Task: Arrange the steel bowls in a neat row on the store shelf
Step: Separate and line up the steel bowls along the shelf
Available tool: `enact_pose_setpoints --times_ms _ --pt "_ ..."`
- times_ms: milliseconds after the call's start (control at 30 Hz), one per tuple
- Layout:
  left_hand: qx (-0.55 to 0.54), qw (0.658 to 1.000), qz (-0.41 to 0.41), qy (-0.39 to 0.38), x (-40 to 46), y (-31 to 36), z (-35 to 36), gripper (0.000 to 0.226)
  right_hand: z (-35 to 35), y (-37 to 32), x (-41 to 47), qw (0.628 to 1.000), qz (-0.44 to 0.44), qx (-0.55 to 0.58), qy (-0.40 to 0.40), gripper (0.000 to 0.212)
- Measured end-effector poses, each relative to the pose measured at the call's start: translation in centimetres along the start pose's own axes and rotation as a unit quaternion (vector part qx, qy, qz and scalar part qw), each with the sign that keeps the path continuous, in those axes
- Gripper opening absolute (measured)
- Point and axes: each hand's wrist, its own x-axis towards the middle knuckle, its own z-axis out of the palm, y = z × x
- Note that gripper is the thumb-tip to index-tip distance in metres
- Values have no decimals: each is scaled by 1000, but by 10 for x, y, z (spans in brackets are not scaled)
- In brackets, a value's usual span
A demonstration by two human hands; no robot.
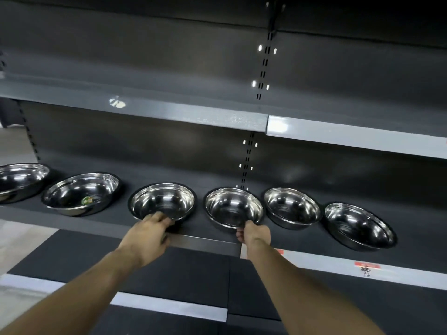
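6 steel bowls stand in a loose row along the dark store shelf [302, 240] that runs across the middle of the frame, sloping down toward the right. The third bowl [162, 201] sits just left of centre, and the left hand [152, 232] grasps its near rim, fingers [164, 220] curled over the edge. The fourth bowl [234, 207] sits at centre, close beside the third without touching it, and the right hand [254, 234] pinches its near rim, fingers [246, 224] bent over the lip and the thumb below. To the right, the fifth bowl [292, 208] stands just beside the fourth, and the sixth bowl [360, 226] lies farther right and nearer the shelf's front edge, tilted toward the camera. To the left, the second bowl [81, 194] carries a small green sticker [86, 200] inside, and the first bowl [20, 181] is cut off by the left edge of the frame. Above, an upper shelf [169, 110] crosses the frame. At lower right, a red price label [367, 265] sticks to the pale shelf edge strip [411, 276].
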Motion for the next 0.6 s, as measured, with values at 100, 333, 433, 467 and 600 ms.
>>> enact_pose_setpoints --times_ms 100,333,433,467,600 --pt "-5 1000 15 1 1 32 4 47 -24 1 7 1000 -14 -17 0 29" --pt "18 999 49 -10 5 70 2 43 -55 9 8 998 -40 -41 20 25" --pt "7 999 46 -9 5 71 4 44 -57 10 4 998 -47 -32 34 23" --pt "-2 999 46 -6 4 71 5 43 -58 11 4 998 -50 -32 35 23" --pt "-19 999 49 -9 0 67 12 44 -60 11 4 998 -46 -35 25 24"
